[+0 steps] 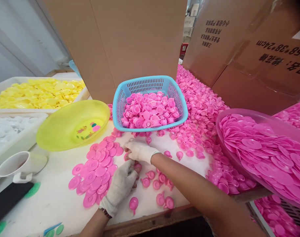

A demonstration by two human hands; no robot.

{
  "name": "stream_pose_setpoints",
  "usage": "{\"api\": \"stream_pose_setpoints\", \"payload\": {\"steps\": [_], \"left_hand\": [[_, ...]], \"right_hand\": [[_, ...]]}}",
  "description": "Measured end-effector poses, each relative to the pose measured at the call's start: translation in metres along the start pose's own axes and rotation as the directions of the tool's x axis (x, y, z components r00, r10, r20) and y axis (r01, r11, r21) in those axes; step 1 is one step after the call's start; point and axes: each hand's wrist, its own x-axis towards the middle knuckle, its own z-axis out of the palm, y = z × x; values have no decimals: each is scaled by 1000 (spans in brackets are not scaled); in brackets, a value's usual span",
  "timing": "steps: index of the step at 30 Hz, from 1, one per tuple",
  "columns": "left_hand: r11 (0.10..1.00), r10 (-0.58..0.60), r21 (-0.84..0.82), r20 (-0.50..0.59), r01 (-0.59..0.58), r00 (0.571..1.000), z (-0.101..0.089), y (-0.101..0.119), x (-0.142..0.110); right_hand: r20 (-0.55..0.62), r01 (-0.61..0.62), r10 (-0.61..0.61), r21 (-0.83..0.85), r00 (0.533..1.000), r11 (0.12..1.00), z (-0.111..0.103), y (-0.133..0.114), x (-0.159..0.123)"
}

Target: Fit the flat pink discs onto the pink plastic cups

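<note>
Both my hands wear white knit gloves and meet over the white tabletop [53, 204]. My left hand [120, 186] is curled, fingers closed near a small pink plastic piece I can barely see. My right hand [137, 149] lies just above it, fingers bent together over pink parts, and what it grips is hidden. To their left lies a spread of flat pink discs [96, 171]. Small pink cup-shaped pieces [154, 184] are scattered just right of my hands. A blue basket [178, 98] behind them holds many pink cups.
A yellow-green bowl [66, 131] stands at left, a white cup [18, 164] nearer me. White trays hold yellow discs [38, 93] and white parts [6, 128]. A pink basin [275, 126] of pink discs sits at right. Cardboard boxes [130, 39] wall the back; loose pink cups [201, 108] pile beside them.
</note>
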Motion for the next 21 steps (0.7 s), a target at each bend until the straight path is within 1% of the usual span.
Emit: {"api": "stream_pose_setpoints", "payload": {"steps": [3, 5, 8, 10, 12, 14, 16, 17, 19, 20, 21], "left_hand": [[993, -73, -94, -1, 73, 997, 1, 0, 0], [976, -111, -190, 11, 111, 994, 1, 0, 1], [922, -112, -366, 64, 128, 992, -2, -1, 3], [878, -111, -457, 99, 144, 989, -6, -2, 3], [854, -113, -495, 125, 161, 986, -9, -2, 3], [855, -118, -487, 151, 178, 981, -11, 0, 4], [863, -139, -464, 158, 198, 978, -11, 3, 5], [867, -152, -454, 156, 208, 976, -11, 5, 6], [870, -173, -440, 147, 221, 974, -9, 8, 6], [871, -179, -437, 146, 226, 973, -8, 9, 6], [869, -179, -440, 146, 226, 973, -8, 10, 6]], "right_hand": [[-31, 24, -23, 21, 999, 1000, -2, 5, -13], [-77, 26, -22, 46, 997, 999, -3, 9, -26], [-175, 54, -43, 59, 984, 997, -3, 13, -51], [-221, 106, -93, 49, 971, 993, -1, 14, -69], [-199, 192, -190, -9, 961, 981, 3, 15, -84], [-131, 276, -287, -96, 949, 956, 6, 15, -93], [-92, 327, -340, -132, 936, 936, 9, 16, -96], [-101, 341, -351, -104, 931, 934, 10, 16, -96], [-152, 356, -347, 35, 925, 934, 11, 17, -94], [-188, 342, -317, 123, 930, 931, 11, 17, -92], [-219, 307, -261, 209, 940, 928, 11, 17, -89]]}}
